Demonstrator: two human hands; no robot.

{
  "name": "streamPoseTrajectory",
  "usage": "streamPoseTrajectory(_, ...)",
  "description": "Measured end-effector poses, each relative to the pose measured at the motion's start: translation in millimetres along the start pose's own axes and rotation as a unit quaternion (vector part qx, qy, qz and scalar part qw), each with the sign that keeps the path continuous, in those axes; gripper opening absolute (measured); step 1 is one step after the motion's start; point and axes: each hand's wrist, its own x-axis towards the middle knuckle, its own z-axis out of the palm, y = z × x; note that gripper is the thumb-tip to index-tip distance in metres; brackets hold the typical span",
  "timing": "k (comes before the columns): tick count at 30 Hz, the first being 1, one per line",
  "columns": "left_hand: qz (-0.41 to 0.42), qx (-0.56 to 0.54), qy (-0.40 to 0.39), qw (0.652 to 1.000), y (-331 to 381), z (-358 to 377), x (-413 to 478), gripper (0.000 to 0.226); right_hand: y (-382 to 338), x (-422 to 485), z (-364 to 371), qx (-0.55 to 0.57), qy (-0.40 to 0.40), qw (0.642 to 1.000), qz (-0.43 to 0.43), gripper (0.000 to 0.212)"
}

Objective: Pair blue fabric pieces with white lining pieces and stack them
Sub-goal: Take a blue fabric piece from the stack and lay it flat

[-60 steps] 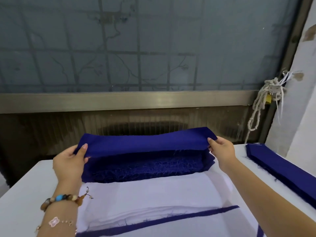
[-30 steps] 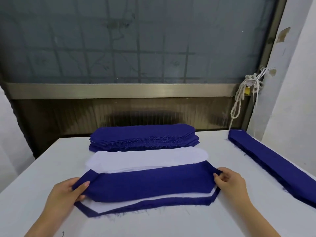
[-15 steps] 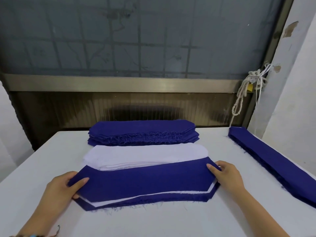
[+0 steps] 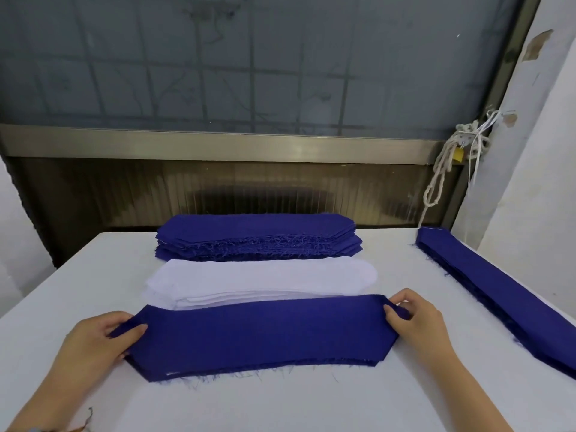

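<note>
A long blue fabric piece (image 4: 261, 332) with pointed ends lies flat on the near part of the white table (image 4: 280, 403), on top of a paired stack whose frayed lower edge shows. My left hand (image 4: 103, 336) pinches its left tip. Its right tip is pinched by my right hand (image 4: 414, 319). Behind it sits a pile of white lining pieces (image 4: 261, 280). Farther back stands a thick stack of blue fabric pieces (image 4: 258, 236).
A second stack of long narrow blue pieces (image 4: 498, 294) runs along the table's right edge. A white wall stands at the right, a knotted rope (image 4: 448, 163) hangs by the window frame, and a dark gap lies behind the table.
I lifted the blue piece off the far stack, carried it towards me and lowered it onto the near stack. It now covers the white lining that showed along the lower edge.
</note>
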Motion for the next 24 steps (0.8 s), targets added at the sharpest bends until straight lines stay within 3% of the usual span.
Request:
streamPoseTrajectory(3, 0.020, 0.061, 0.002, 0.998, 1, 2, 0, 0.015, 3, 0, 5, -0.070, -0.033, 0.997, -0.002, 0.017)
streamPoseTrajectory(8, 0.060, 0.114, 0.062, 0.990, 9, 6, -2, 0.010, 6, 2, 6, -0.059, -0.014, 0.998, -0.003, 0.016)
streamPoseTrajectory(13, 0.058, 0.134, 0.082, 0.986, 4, 7, 2, 0.024, 6, 5, 8, -0.072, 0.006, 0.997, 0.016, 0.022)
streamPoseTrajectory(24, 0.042, 0.147, 0.085, 0.985, 7, 8, 1, 0.023, 0, 10, 10, -0.140, 0.043, 0.988, 0.039, 0.022)
